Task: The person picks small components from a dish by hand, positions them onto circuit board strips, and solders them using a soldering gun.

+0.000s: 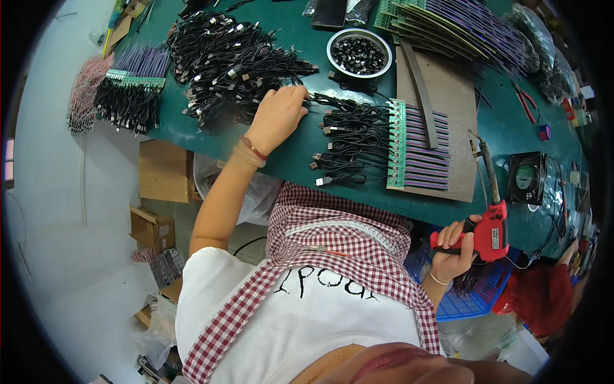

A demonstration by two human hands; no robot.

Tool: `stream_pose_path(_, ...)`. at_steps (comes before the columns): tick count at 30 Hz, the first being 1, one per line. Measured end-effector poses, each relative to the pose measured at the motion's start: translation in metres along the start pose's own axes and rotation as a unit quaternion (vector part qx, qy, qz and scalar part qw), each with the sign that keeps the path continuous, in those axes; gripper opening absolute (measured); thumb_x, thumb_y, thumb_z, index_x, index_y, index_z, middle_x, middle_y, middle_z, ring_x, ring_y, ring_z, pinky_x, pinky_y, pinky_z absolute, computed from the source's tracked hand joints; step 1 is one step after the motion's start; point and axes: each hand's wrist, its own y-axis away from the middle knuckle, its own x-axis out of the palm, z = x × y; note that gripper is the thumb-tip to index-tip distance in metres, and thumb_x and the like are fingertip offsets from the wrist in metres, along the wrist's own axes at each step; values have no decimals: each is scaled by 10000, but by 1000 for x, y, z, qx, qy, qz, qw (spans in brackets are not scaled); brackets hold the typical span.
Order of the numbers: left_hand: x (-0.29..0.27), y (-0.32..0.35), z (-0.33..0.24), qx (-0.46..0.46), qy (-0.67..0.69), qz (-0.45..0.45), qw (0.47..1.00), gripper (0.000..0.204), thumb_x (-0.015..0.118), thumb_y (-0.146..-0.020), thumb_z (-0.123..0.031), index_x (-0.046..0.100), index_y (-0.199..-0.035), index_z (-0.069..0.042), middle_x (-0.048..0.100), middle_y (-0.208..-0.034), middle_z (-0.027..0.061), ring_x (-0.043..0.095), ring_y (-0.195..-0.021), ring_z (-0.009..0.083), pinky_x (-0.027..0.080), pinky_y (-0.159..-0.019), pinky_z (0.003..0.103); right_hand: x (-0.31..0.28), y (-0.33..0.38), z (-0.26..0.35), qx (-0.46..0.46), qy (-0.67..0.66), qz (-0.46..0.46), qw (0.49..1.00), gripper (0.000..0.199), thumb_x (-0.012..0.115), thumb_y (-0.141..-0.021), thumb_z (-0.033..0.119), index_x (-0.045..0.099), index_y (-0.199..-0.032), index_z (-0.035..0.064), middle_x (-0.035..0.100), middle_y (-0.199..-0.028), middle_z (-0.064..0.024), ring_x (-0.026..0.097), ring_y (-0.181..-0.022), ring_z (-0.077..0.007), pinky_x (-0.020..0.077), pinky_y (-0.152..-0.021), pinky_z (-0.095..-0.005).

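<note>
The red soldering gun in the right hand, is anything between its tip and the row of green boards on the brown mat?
Nothing visible blocks it. The soldering gun in the right hand points over open mat beside the green boards.

Left fingertips (300, 96) hidden in cables (236, 64); bowl (359, 52) parts too small to ID; bench (511, 128) far edge cut off.

Your green bench (300, 160) spans the frame's upper half, black cable heap (230, 64) upper left, metal bowl (359, 53) top centre, brown board (448, 109) right of centre, small black fan (527, 177) right, red cutters (526, 101) upper right.
</note>
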Motion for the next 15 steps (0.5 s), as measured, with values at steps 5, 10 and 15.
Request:
stream_pose_path(5,-15,-19,-18,-114,183,-122,969,83,512,-846,-35,565,-811,20,521,-728,101,517,-596,176,393,-536,266,3,-3,4,-21,3,-5,1000,300,477,-887,137,414,-1131,-28,409,-592,-34,372,-481,-106,370,-450,-239)
stream_pose_path(10,-24,-56,-91,-65,341,-30,937,122,536,-831,-69,600,-785,24,577,-660,113,536,-562,159,414,-538,279,32,-18,6,24,9,-11,1000,315,503,-880,79,414,-1168,-11,454,-665,-40,425,-537,-104,385,-492,-238)
stream_pose_path(15,-28,-45,-166,9,320,31,947,23,578,-747,-24,583,-749,-1,591,-695,128,591,-593,266,457,-530,319,73,-47,19,68,170,17,983,404,600,-807,69,407,-1154,-9,561,-788,-69,547,-672,-136,440,-598,-253)
